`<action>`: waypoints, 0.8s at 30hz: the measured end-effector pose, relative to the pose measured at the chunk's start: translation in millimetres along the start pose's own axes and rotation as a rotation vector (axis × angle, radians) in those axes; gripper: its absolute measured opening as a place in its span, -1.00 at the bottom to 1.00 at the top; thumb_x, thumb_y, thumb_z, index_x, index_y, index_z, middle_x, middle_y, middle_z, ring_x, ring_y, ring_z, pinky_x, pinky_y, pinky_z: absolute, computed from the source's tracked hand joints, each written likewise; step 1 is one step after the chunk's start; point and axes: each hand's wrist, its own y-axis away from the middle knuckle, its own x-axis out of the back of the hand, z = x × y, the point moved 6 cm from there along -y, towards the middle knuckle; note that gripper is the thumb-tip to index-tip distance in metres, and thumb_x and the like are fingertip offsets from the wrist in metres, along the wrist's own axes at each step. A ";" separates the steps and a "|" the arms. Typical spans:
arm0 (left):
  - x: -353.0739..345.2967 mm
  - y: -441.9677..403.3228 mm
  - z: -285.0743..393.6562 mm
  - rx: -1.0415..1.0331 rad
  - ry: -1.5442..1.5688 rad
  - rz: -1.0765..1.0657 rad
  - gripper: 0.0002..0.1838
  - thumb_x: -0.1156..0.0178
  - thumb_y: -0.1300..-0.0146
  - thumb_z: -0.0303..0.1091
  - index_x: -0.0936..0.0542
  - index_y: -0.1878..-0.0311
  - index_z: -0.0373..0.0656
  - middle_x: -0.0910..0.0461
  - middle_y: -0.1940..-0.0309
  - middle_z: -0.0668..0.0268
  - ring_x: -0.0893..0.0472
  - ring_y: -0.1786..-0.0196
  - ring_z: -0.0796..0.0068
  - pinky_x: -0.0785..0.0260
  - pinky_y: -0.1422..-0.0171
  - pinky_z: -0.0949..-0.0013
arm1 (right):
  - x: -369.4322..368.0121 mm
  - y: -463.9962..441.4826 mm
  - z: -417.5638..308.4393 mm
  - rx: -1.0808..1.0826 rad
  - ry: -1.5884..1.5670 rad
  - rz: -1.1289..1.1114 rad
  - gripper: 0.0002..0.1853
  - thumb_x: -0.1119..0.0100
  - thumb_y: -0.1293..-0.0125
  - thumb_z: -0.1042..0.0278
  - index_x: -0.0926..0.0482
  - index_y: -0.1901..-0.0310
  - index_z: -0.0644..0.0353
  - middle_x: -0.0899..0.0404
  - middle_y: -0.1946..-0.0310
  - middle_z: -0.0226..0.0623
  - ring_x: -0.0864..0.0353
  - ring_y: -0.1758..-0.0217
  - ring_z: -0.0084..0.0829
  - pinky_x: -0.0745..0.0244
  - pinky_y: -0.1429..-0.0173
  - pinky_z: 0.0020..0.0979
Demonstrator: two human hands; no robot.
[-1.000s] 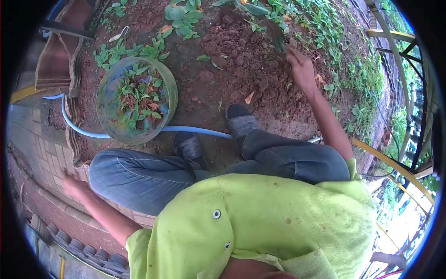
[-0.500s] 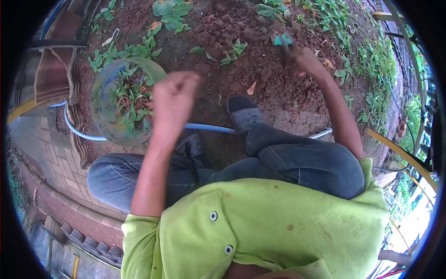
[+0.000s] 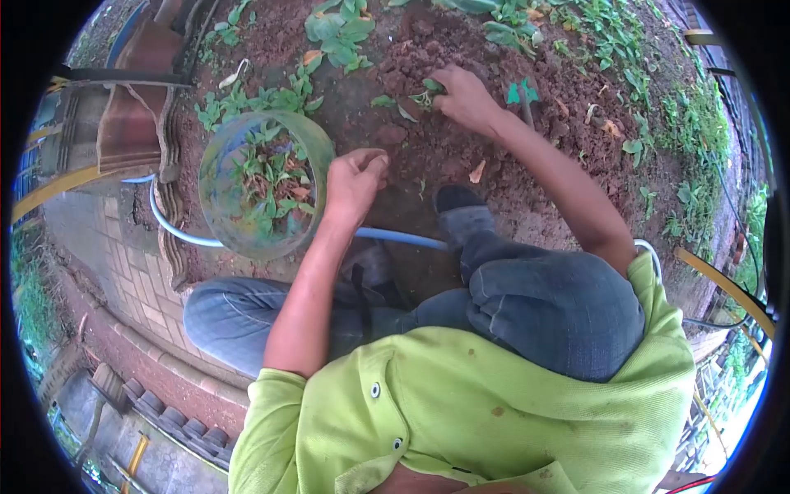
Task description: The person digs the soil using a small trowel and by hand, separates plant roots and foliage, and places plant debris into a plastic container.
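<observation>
My right hand (image 3: 467, 100) reaches down to the dug soil, its fingertips closed on a small uprooted-looking weed (image 3: 422, 99). Right of it, a tool with a green part (image 3: 522, 90) rests in the soil, its working end hard to make out. My left hand (image 3: 355, 185) hovers just right of a round, translucent bucket (image 3: 217, 221), fingers pinched together; what they may hold is hidden. Pulled green weeds (image 3: 271, 177) and some brown leaves lie inside the bucket.
Leafy plants (image 3: 337, 31) grow at the back, with more greenery (image 3: 699, 181) on the right. A blue hose (image 3: 403, 238) runs behind my feet. Roof tiles (image 3: 130, 136) edge the bed at left, beside brick paving (image 3: 136, 276). A dry leaf (image 3: 477, 171) lies on the soil.
My right hand has let go of the green tool and moved left to the weed. My left hand has shifted right and lower in view. The whole view has swung slightly.
</observation>
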 end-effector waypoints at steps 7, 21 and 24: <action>-24.5 -5.6 35.1 0.103 0.875 -0.223 -0.53 -0.05 -0.41 -0.27 -0.36 -0.25 -0.40 -0.51 -0.11 0.01 -0.59 -0.10 0.23 -0.50 -0.19 0.22 | 69.9 49.0 -64.8 -0.320 -0.759 -0.073 -0.61 -0.28 0.04 0.49 -0.60 0.08 0.30 -0.57 0.09 -0.17 -0.57 0.08 -0.36 -0.45 -0.03 -0.39; 1.4 21.3 85.5 -0.194 0.865 -0.231 -0.52 -0.21 -0.16 -0.64 -0.47 -0.20 -0.38 -0.54 -0.13 0.13 -0.56 -0.11 0.37 -0.43 -0.22 0.32 | 112.0 46.2 -106.2 -0.284 -1.065 -0.058 -0.65 -0.13 -0.28 0.53 -0.55 -0.12 0.33 -0.61 -0.01 -0.27 -0.54 -0.06 -0.52 -0.44 -0.15 -0.45; -5.1 18.8 79.9 -0.187 0.788 -0.220 -0.58 -0.21 -0.17 -0.65 -0.51 -0.14 -0.38 -0.58 -0.06 0.16 -0.59 -0.04 0.41 -0.46 -0.16 0.36 | 104.3 51.4 -99.0 -0.289 -1.063 -0.107 -0.67 -0.15 -0.29 0.50 -0.57 -0.09 0.30 -0.64 0.07 -0.29 -0.58 0.04 -0.56 -0.48 -0.08 -0.48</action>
